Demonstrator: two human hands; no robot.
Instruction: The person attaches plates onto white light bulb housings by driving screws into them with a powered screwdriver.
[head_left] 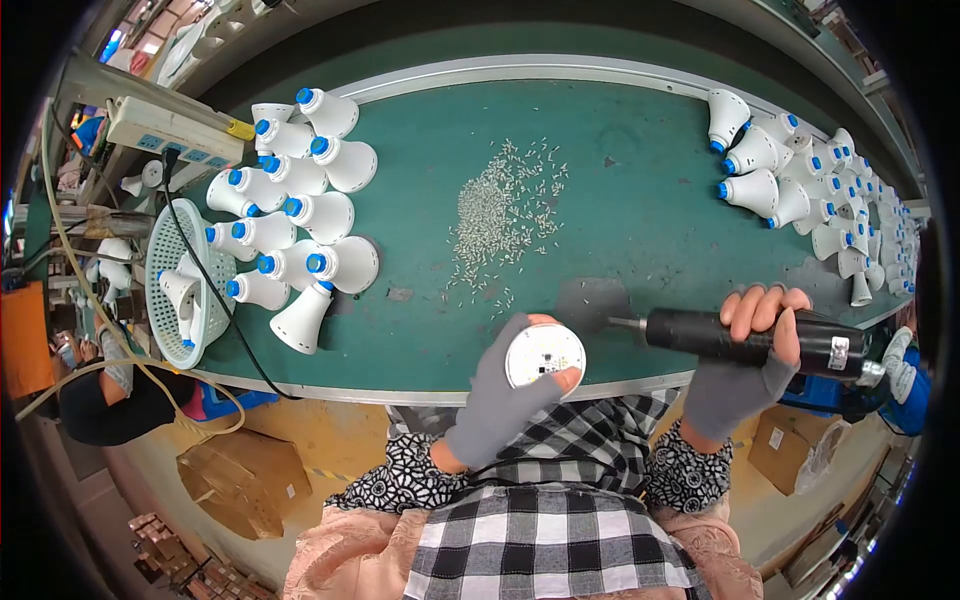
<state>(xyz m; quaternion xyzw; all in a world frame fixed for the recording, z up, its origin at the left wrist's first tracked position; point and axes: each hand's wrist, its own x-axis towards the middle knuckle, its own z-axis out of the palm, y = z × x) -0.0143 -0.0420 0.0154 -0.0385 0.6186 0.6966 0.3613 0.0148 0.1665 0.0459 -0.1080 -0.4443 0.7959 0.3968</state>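
Note:
My left hand [500, 400], in a grey fingerless glove, grips a white lamp housing with its round circuit-board face [535, 352] turned up; the thumb lies on the rim. In my right hand [750, 360], also gloved, is a black electric screwdriver [700, 334], held level with its bit pointing left toward the board. The bit tip is apart from the board. Beyond both hands, a loose pile of small screws [490, 210] is spread over the green table mat [630, 160].
White cone-shaped lamp housings with blue ends [340, 165] are grouped at the left, and many more housings [750, 192] at the right. A pale green basket [160, 260] holds some. A power strip [170, 130] and black cable border the left side. Cardboard boxes [235, 480] stand below.

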